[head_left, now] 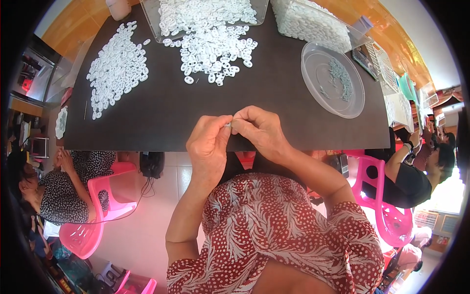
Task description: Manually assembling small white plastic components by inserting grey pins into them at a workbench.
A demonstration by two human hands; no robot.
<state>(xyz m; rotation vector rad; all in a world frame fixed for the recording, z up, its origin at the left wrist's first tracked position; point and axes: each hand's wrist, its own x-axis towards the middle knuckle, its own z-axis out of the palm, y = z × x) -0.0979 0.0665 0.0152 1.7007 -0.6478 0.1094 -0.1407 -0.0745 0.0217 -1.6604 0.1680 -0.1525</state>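
Observation:
Just over the table's near edge, my left hand (208, 139) and my right hand (262, 132) meet, thumbs and forefingers pinched together. Between the left fingertips a bit of a small white plastic piece (227, 125) shows; most of it is covered. The right fingertips press against the same spot, and whatever else they pinch is hidden. Beyond my hands lies a heap of white oval plastic pieces with holes (210, 51). Off to the right, a clear round shallow tray (309, 90) holds a scatter of tiny grey metal parts (341, 78).
A second pile of white ovals (117, 68) covers the table's left side. Two clear bins (155, 24) (342, 30) full of white pieces stand at the back. A phone (364, 63) lies beyond the round tray. Other people sit on both sides, by pink chairs (105, 196).

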